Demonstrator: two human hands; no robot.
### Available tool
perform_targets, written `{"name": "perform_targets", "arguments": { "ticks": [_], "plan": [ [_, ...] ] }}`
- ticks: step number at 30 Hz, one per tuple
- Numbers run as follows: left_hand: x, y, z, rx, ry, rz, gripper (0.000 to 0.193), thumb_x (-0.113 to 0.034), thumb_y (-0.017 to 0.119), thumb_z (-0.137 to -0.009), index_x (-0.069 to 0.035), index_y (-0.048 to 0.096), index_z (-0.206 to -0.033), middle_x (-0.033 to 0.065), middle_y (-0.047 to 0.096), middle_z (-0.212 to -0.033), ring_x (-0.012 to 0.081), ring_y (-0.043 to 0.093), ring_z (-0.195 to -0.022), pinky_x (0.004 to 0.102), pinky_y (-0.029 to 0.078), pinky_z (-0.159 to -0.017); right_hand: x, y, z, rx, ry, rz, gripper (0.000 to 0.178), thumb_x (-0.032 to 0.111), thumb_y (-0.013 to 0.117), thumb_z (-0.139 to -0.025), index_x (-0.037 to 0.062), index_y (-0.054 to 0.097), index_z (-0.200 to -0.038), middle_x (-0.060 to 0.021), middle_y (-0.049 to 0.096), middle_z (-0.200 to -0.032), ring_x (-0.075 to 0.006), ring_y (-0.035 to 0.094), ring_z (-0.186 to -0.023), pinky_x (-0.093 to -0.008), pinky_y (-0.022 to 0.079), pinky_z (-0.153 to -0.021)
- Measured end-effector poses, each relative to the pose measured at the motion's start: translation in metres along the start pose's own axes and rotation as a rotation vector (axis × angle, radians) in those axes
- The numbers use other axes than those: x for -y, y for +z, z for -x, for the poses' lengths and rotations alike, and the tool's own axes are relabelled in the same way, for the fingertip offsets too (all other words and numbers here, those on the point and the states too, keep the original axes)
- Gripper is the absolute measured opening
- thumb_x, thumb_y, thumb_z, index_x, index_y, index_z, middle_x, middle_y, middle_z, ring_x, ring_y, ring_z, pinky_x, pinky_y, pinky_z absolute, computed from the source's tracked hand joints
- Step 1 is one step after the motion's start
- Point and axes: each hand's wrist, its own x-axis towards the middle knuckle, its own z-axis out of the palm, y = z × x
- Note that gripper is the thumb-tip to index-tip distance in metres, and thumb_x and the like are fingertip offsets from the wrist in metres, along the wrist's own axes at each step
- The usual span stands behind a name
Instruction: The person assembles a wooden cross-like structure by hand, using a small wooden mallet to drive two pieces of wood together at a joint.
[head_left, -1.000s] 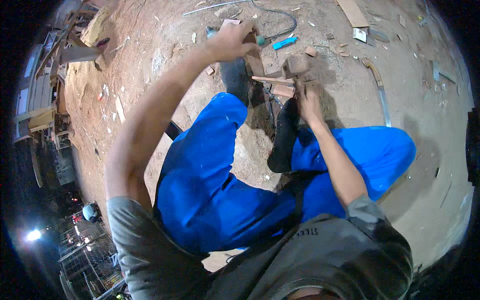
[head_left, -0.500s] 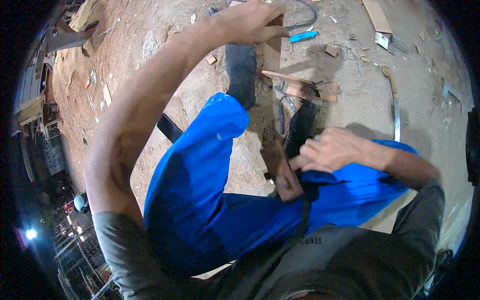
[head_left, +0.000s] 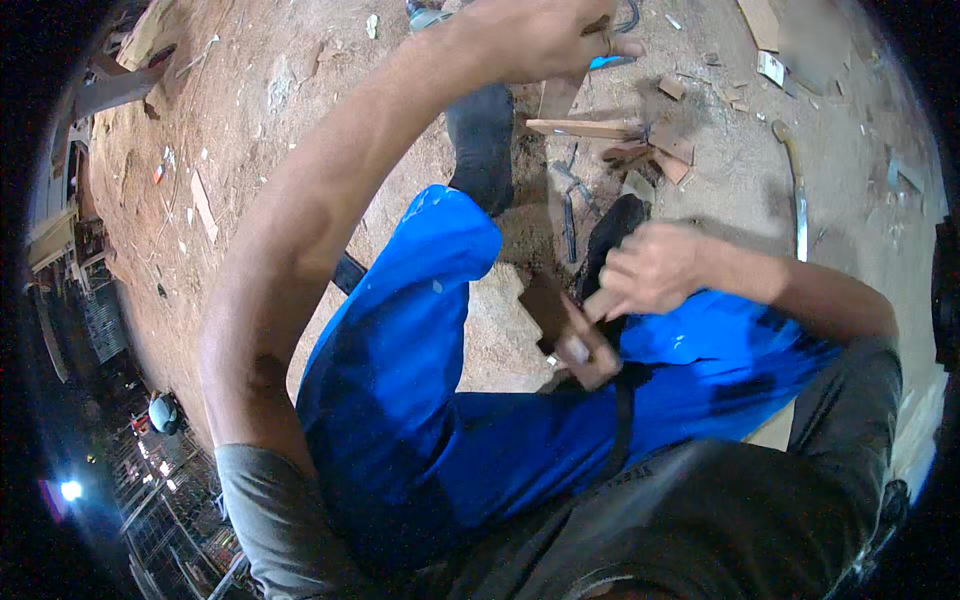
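**Wood in the right hand, left arm stretched over the scraps**

Wood is what the right hand (head_left: 650, 270) closes on: a short dark block (head_left: 560, 325), held low over the lap of the blue trousers (head_left: 420, 380), the fingers (head_left: 600, 300) curled round its upper end with the lower end jutting toward the body. A small pale glint shows on the block's near end; what it is cannot be told. The left hand (head_left: 545, 35) is stretched far forward, loosely curled over the dirt floor (head_left: 260, 90) near a blue-handled tool (head_left: 610, 62); whether its fingers pinch anything cannot be told.

By the look of it, the step in hand is fetching: one piece gripped at the lap, the other arm out among the offcuts. A next move would likely call for drawing the left arm back across the knee without knocking the block.

Beyond the left fingers lie a pale wooden strip (head_left: 585, 127) and small reddish offcuts (head_left: 665, 150), crowded together. Right of the right fingers a long curved blade (head_left: 798, 195) lies on the floor, well apart. A black shoe (head_left: 480, 140) sits under the left forearm. Open floor spreads left of the left arm.
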Motion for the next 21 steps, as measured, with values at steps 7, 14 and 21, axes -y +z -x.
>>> {"name": "perform_targets", "arguments": {
  "ticks": [7,14,21],
  "plan": [
    [0.024,0.002,0.002,-0.109,-0.058,-0.074,0.037,-0.037,0.060,-0.091,-0.001,0.057,-0.086,0.0277,0.061,-0.077,0.0466,0.062,-0.076,0.0534,0.047,-0.064,-0.071,-0.019,-0.009,-0.134,0.359,0.463,0.033,0.042,0.060,-0.089,0.0115,0.052,-0.077,-0.0040,0.050,-0.061,-0.0214,0.055,-0.048,-0.0366,0.044,-0.042],
    [0.045,0.022,0.006,-0.344,0.164,-0.193,0.027,-0.027,0.061,-0.091,-0.001,0.053,-0.088,0.0267,0.058,-0.075,0.0442,0.061,-0.072,0.0502,0.045,-0.057,-0.077,-0.018,-0.010,-0.041,0.083,0.081,0.036,0.041,0.058,-0.090,0.0090,0.048,-0.077,-0.0038,0.049,-0.060,-0.0260,0.057,-0.049,-0.0393,0.048,-0.046],
    [0.039,-0.001,0.007,-0.276,0.072,-0.032,0.027,-0.025,0.064,-0.091,-0.001,0.053,-0.089,0.0223,0.057,-0.071,0.0411,0.060,-0.064,0.0473,0.045,-0.055,-0.041,-0.016,-0.020,0.091,-0.145,0.060,0.033,0.040,0.060,-0.088,0.0104,0.050,-0.079,-0.0041,0.052,-0.063,-0.0236,0.059,-0.051,-0.0416,0.049,-0.046]
  ]
}}
